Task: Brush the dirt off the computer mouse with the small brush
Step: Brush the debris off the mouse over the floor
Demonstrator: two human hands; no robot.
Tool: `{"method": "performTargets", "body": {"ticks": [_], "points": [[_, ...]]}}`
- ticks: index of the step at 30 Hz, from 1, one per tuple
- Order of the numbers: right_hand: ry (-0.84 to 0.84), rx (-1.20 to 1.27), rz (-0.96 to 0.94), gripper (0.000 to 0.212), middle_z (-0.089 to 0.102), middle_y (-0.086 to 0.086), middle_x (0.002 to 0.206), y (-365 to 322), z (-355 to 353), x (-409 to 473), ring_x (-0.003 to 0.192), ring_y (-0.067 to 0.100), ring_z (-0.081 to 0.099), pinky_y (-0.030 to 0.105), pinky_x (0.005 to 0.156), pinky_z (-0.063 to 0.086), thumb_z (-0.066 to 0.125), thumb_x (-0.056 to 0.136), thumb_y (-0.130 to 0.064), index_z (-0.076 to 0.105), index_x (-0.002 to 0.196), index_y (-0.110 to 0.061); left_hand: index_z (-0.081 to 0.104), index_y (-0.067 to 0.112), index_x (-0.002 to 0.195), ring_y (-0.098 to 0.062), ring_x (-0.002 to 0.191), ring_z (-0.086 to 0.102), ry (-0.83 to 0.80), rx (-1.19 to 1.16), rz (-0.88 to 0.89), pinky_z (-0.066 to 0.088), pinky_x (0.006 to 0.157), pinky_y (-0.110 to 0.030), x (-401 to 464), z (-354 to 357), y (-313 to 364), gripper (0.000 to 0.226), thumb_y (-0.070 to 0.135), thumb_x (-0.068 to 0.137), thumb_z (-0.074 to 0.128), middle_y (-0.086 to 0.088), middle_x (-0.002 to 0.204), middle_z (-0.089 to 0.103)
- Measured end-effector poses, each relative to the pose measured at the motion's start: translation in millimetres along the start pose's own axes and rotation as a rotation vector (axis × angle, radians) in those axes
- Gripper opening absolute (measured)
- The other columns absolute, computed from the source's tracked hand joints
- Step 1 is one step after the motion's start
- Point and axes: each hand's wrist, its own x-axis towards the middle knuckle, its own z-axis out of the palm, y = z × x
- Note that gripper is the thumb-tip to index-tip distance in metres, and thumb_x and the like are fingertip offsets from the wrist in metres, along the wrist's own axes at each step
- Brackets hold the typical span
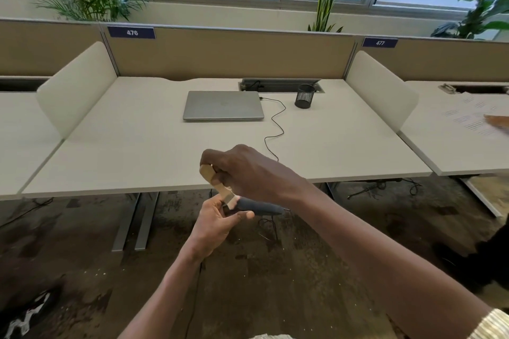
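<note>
My left hand (217,221) holds a dark grey computer mouse (259,207) in the air, just in front of the desk's near edge. Its black cable (275,129) runs up over the desk to the closed laptop. My right hand (248,173) grips a small brush with a pale wooden handle (212,177). The brush slants down and its bristle end (232,201) touches the near end of the mouse. My fingers hide much of the mouse's underside and part of the handle.
On the white desk (137,146) lie a closed silver laptop (223,105) and a black mesh pen cup (305,96) beside an open cable hatch. White dividers stand at both sides. Another person's hand (497,121) rests on papers on the neighbouring desk at right.
</note>
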Motion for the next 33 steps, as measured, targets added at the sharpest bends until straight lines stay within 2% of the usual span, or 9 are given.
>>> {"method": "performTargets", "body": {"ticks": [4,8,12,14,19,22,27,30,33], "points": [[-0.039,-0.035,-0.027,0.021,0.061,0.0,0.076,3.9,0.0,-12.9,0.056,0.011,0.054,0.018,0.044,0.038,0.054,0.093,0.006,0.055,0.102,-0.013,0.069,0.008,0.115,-0.028,0.106,0.071,0.031,-0.019,-0.008,0.055,0.098,-0.046,-1.7,0.8,-2.6,0.061,0.039,0.067,0.091,-0.008,0.107,0.076],[0.036,-0.088,0.019,0.021,0.064,0.005,0.079,13.2,-7.6,-18.0,0.061,0.019,0.061,0.036,0.05,0.052,0.058,0.092,0.004,0.056,0.104,-0.013,0.062,0.006,0.132,-0.024,0.117,0.068,0.018,-0.062,-0.006,0.056,0.101,-0.045,-1.5,-3.0,-8.1,0.065,0.022,0.073,0.086,-0.009,0.121,0.073],[0.131,0.081,0.004,0.018,0.066,0.007,0.076,12.6,-7.2,-20.1,0.064,0.025,0.064,0.042,0.058,0.053,0.059,0.091,0.006,0.058,0.103,-0.008,0.067,0.009,0.125,-0.023,0.115,0.069,0.016,-0.069,0.014,0.058,0.094,-0.032,0.4,-3.2,-7.1,0.054,0.023,0.076,0.084,-0.007,0.118,0.074],[0.125,0.108,-0.002,0.016,0.065,0.005,0.074,12.0,-3.8,-25.4,0.061,0.024,0.061,0.04,0.056,0.051,0.059,0.091,0.005,0.057,0.101,-0.008,0.069,0.012,0.123,-0.022,0.113,0.07,0.023,-0.082,0.028,0.057,0.091,-0.025,1.9,-2.8,-5.9,0.05,0.024,0.078,0.087,-0.005,0.117,0.075],[0.171,0.021,0.072,0.017,0.058,0.002,0.071,23.1,-3.9,-43.9,0.055,0.019,0.05,0.037,0.048,0.045,0.062,0.091,0.0,0.052,0.1,-0.011,0.067,0.011,0.128,-0.025,0.113,0.07,0.065,-0.132,0.041,0.059,0.093,-0.031,2.2,-3.8,-11.0,0.066,0.033,0.07,0.089,-0.008,0.118,0.074],[0.306,0.028,0.118,0.016,0.057,-0.002,0.071,27.6,-7.9,-52.0,0.053,0.01,0.05,0.02,0.047,0.041,0.066,0.09,-0.008,0.053,0.096,-0.012,0.065,0.012,0.129,-0.025,0.115,0.07,0.07,-0.13,0.054,0.059,0.096,-0.036,3.2,-5.1,-13.5,0.063,0.031,0.074,0.087,-0.008,0.121,0.074],[0.488,0.196,0.205,0.022,0.065,-0.002,0.076,31.4,3.9,-63.4,0.061,0.011,0.064,0.025,0.055,0.055,0.072,0.085,-0.009,0.052,0.089,-0.017,0.067,0.015,0.126,-0.019,0.113,0.071,0.122,-0.105,0.079,0.059,0.092,-0.029,4.9,-4.3,-6.4,0.066,0.044,0.07,0.088,-0.002,0.118,0.075],[0.545,0.259,0.27,0.026,0.065,-0.002,0.076,36.5,17.2,-75.1,0.062,0.012,0.065,0.026,0.053,0.055,0.073,0.086,-0.008,0.051,0.087,-0.021,0.067,0.012,0.126,-0.02,0.111,0.072,0.144,-0.146,0.076,0.058,0.087,-0.023,4.7,-6.3,-8.8,0.058,0.033,0.076,0.088,-0.004,0.117,0.076],[0.62,0.25,0.32,0.028,0.063,-0.007,0.074,43.7,22.7,-88.7,0.064,0.005,0.063,0.01,0.052,0.046,0.073,0.087,-0.006,0.049,0.086,-0.021,0.064,0.009,0.13,-0.02,0.115,0.07,0.166,-0.215,0.067,0.057,0.088,-0.021,4.0,-10.4,-15.2,0.055,0.017,0.079,0.082,-0.007,0.12,0.074]]}}
